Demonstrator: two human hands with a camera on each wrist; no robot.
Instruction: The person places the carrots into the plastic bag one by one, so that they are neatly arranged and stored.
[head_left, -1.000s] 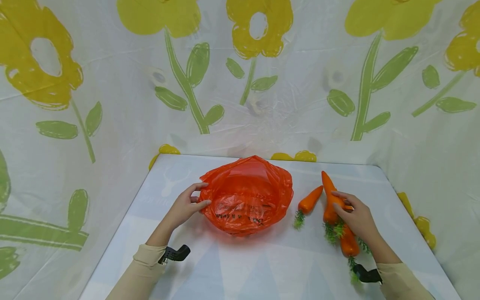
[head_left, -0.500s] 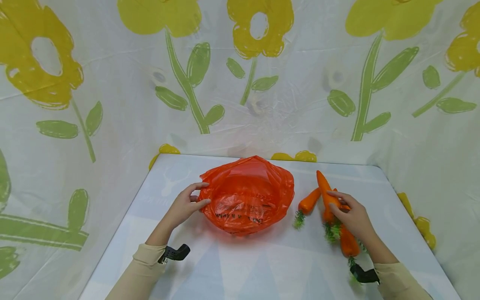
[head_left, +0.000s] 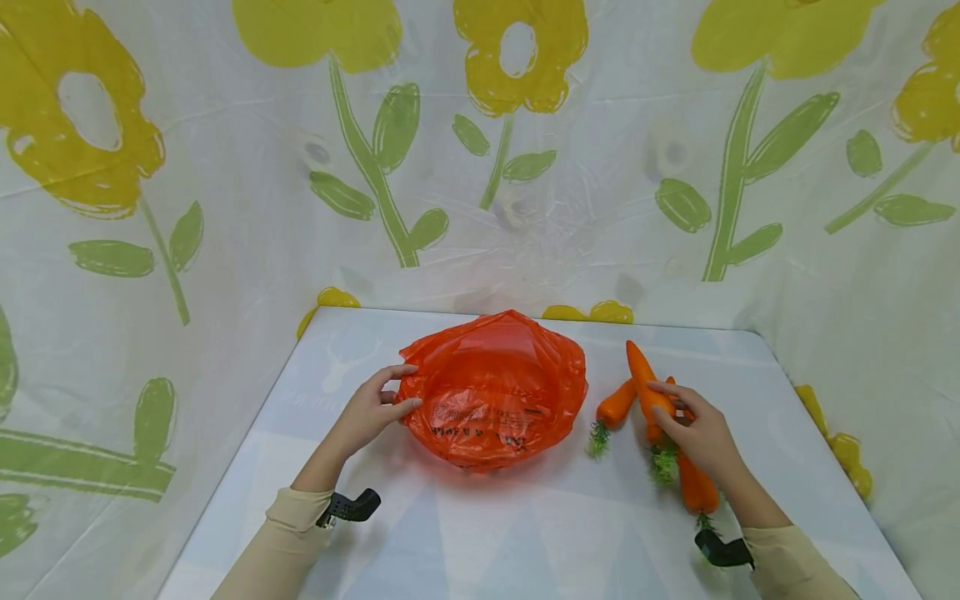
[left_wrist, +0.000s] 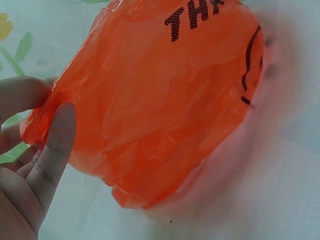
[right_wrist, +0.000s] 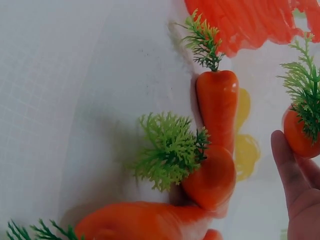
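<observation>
My left hand pinches the left edge of a red plastic bag, whose mouth gapes toward me. In the left wrist view the thumb lies on the near side of the bag, with the fingers partly behind the film. My right hand holds an orange carrot with a green leafy top between thumb and fingers, its tip pointing away. That carrot is at the right edge of the right wrist view. Beneath and beside it lie more carrots, one nearer the bag and one below the hand.
The right wrist view shows several carrots, one upright in the view, one lying crosswise. The pale table is bordered by a flower-printed curtain behind and on both sides.
My right hand has shifted a little to the left with the carrot, which now overlaps the carrot nearest the bag. The left hand and the bag have stayed in place.
</observation>
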